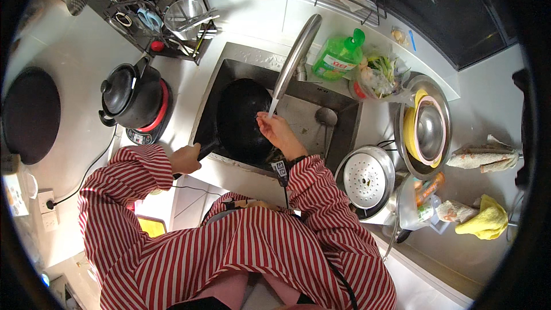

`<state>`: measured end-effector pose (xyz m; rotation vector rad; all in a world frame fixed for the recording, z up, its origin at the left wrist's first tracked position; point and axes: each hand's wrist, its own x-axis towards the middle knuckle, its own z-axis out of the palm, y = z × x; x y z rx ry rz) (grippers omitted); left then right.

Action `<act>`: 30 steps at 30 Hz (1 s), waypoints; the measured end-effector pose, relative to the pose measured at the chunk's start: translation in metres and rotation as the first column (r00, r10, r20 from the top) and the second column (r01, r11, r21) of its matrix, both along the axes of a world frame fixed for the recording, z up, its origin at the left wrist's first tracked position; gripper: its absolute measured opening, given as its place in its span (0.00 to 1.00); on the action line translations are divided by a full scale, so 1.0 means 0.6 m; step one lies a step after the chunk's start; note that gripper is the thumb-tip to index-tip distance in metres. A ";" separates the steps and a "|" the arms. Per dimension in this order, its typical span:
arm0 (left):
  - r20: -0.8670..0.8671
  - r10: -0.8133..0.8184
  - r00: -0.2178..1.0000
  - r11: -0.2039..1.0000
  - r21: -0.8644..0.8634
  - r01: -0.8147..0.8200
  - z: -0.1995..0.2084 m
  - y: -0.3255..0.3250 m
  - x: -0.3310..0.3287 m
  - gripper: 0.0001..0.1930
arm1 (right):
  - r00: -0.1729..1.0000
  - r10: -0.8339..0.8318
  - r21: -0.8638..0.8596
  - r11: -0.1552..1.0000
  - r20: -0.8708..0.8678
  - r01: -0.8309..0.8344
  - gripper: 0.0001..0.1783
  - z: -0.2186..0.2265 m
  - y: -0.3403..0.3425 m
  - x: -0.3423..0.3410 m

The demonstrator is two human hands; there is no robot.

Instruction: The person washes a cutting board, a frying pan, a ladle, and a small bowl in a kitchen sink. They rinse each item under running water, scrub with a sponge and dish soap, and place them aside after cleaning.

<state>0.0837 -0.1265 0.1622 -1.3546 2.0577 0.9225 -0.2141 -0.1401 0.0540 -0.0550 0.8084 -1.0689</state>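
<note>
A black wok lies tilted in the left part of the steel sink. My left hand is closed round its dark handle at the sink's front left edge. Water runs in a thin stream from the tall steel faucet. My right hand is over the wok's right side, its fingers at the stream; they look apart and bent, with nothing visible in them. A metal ladle rests in the sink to the right of that hand.
Left of the sink, a black pot sits on a red-rimmed electric hob. Behind the sink stand a green soap bottle and a bag of vegetable scraps. Stacked bowls and a steamer insert are at right.
</note>
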 end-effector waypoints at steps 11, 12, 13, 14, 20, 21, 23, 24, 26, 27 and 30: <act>0.001 -0.069 0.998 0.997 -0.029 0.069 -0.038 0.008 -0.044 0.16 | 0.993 0.021 -0.036 0.999 -0.120 -0.025 0.10 -0.002 -0.031 -0.005; 0.000 -0.089 0.996 0.994 -0.066 0.089 -0.038 0.005 -0.045 0.15 | 0.983 0.058 -0.038 0.997 -0.173 -0.065 0.10 -0.003 -0.027 -0.007; 0.002 -0.099 0.995 0.991 -0.087 0.099 -0.038 0.000 -0.042 0.14 | 0.965 0.082 -0.007 0.996 -0.248 -0.086 0.10 -0.004 -0.021 -0.010; 0.006 -0.104 0.995 0.987 -0.119 0.104 -0.039 -0.005 -0.039 0.13 | 0.957 0.079 0.007 0.997 -0.281 -0.081 0.10 -0.005 -0.015 -0.014; 0.106 -0.314 0.944 0.856 -0.400 0.329 -0.064 -0.036 0.009 0.10 | 0.922 -0.006 0.089 0.995 -0.388 0.043 0.08 0.005 0.047 -0.047; 0.162 -0.312 0.936 0.839 -0.416 0.352 -0.069 -0.042 0.013 0.10 | 0.918 -0.012 0.095 0.994 -0.396 0.054 0.08 0.008 0.057 -0.052; 0.120 -0.320 0.940 0.789 -0.515 0.335 -0.075 -0.050 0.024 0.09 | 0.912 -0.013 0.106 0.992 -0.411 0.062 0.08 0.012 0.079 -0.060; 0.136 -0.308 0.941 0.771 -0.543 0.331 -0.075 -0.053 0.028 0.09 | 0.910 -0.005 0.111 0.992 -0.415 0.056 0.08 0.013 0.089 -0.063; 0.127 -0.287 0.950 0.797 -0.518 0.310 -0.073 -0.058 0.034 0.09 | 0.911 -0.006 0.124 0.990 -0.412 0.063 0.07 0.011 0.106 -0.071; 0.136 -0.282 0.950 0.800 -0.514 0.311 -0.069 -0.059 0.038 0.08 | 0.915 -0.014 0.133 0.988 -0.402 0.074 0.07 0.009 0.114 -0.075; 0.124 -0.250 0.960 0.818 -0.503 0.278 -0.058 -0.057 0.045 0.08 | 0.908 -0.006 0.126 0.990 -0.419 0.065 0.07 0.000 0.133 -0.080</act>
